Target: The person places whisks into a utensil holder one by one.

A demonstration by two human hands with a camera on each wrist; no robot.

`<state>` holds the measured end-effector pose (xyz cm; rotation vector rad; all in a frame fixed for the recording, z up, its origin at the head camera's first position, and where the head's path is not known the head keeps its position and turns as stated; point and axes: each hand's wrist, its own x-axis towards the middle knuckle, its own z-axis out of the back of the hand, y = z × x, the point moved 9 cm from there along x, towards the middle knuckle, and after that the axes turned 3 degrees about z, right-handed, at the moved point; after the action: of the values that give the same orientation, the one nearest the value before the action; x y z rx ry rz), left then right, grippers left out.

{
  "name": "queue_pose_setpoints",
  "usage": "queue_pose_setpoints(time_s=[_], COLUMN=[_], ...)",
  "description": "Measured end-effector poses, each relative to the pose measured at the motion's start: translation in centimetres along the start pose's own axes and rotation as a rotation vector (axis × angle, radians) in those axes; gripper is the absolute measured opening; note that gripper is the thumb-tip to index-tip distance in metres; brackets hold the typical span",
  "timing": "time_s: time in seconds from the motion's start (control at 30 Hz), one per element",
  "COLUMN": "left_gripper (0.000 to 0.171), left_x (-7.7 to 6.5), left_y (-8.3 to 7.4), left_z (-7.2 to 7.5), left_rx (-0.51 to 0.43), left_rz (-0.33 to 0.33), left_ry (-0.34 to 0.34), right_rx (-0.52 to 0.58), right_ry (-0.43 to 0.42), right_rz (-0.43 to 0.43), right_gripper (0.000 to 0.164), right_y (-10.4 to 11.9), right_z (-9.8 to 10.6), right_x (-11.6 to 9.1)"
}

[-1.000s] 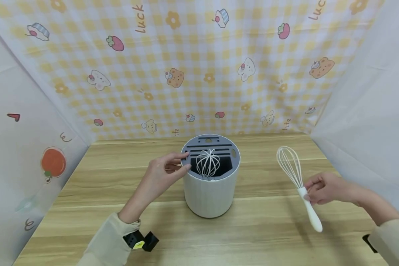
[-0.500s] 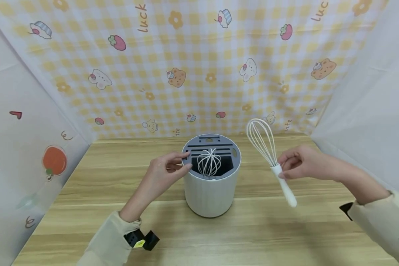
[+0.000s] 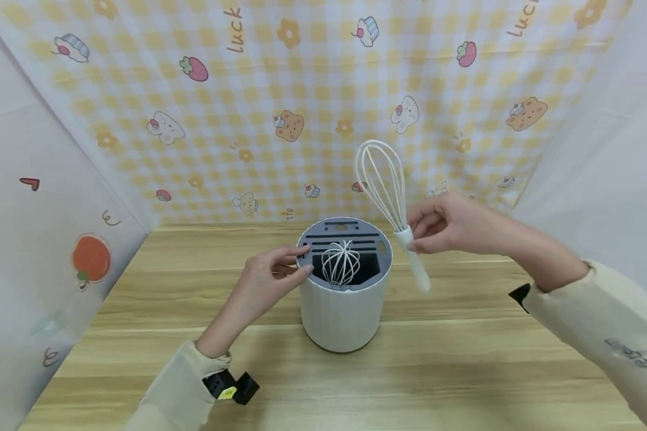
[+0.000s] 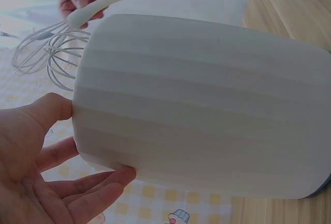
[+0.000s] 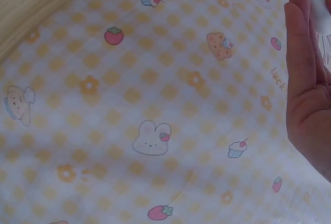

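Note:
A white ribbed utensil holder (image 3: 342, 320) with a grey slotted top stands upright on the table. My left hand (image 3: 264, 278) grips its left rim; in the left wrist view, thumb and fingers (image 4: 98, 193) lie against its top edge and side. A white wire whisk (image 3: 341, 263) stands in the holder's large opening, wires up, its handle hidden inside. My right hand (image 3: 450, 224) pinches another white whisk (image 3: 419, 272) near the top of its handle, to the right of the holder and above the table. That whisk tilts, wires up and to the left.
The wood-grain table (image 3: 323, 395) extends around the holder. A yellow checked cloth (image 3: 323, 78) with cartoon prints hangs behind it. White sheets close off the left side (image 3: 32, 251) and right side (image 3: 614, 179). Several narrow slots (image 3: 350, 236) cross the holder's top behind the large opening.
My right hand has carried its whisk left and upward, from over the right part of the table to beside the holder. My left hand and the holder have stayed in place.

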<state>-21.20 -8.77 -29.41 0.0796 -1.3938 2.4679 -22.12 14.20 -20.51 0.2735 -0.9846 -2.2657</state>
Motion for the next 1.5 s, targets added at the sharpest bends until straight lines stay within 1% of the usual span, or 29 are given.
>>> queue_pose_setpoints(time_s=[0.17,0.3,0.4,0.5,0.7,0.8,0.9,1.07,1.13,1.17,1.33,1.5], left_gripper=[0.035,0.036,0.035,0.035,0.034,0.034,0.033,0.035,0.035,0.035,0.035,0.036], left_x=[-0.1,0.1,0.2,0.2,0.2,0.2,0.3,0.4,0.4,0.4,0.3,0.3], left_y=[0.0,-0.1,-0.1,-0.1,0.0,0.1,0.1,-0.2,-0.2,-0.1,0.2,0.1], left_z=[0.3,0.2,0.2,0.1,0.0,0.1,0.1,0.3,0.3,0.2,0.1,0.2], left_rx=[-0.001,-0.004,-0.001,0.003,-0.008,-0.011,-0.008,-0.005,-0.005,-0.004,0.001,-0.002], left_rz=[0.011,0.012,0.012,0.012,0.008,0.003,-0.004,-0.028,-0.022,-0.014,0.002,-0.011], left_ry=[-0.001,0.006,0.007,0.01,0.012,0.009,0.005,-0.002,-0.001,0.001,0.011,0.003], right_rx=[-0.005,-0.018,-0.003,0.027,0.023,0.023,0.019,0.074,0.084,0.068,-0.016,-0.14], right_ry=[-0.018,-0.021,0.003,0.047,0.097,0.131,0.182,0.284,0.314,0.325,0.349,0.354], right_rz=[0.017,0.025,0.036,0.048,0.065,0.069,0.07,0.035,0.02,0.02,0.08,0.201], right_gripper=[0.023,0.024,0.024,0.025,0.026,0.025,0.021,0.019,0.02,0.021,0.024,0.025], right_y=[1.3,1.9,2.0,1.9,1.9,1.8,1.4,0.1,-0.3,-0.5,-0.7,0.3], right_z=[0.0,0.1,-0.4,-1.2,-2.5,-3.1,-3.6,-4.5,-4.8,-4.9,-5.1,-5.4], right_x=[2.3,3.8,5.0,6.0,7.1,7.4,7.4,7.2,6.9,6.7,6.1,6.1])
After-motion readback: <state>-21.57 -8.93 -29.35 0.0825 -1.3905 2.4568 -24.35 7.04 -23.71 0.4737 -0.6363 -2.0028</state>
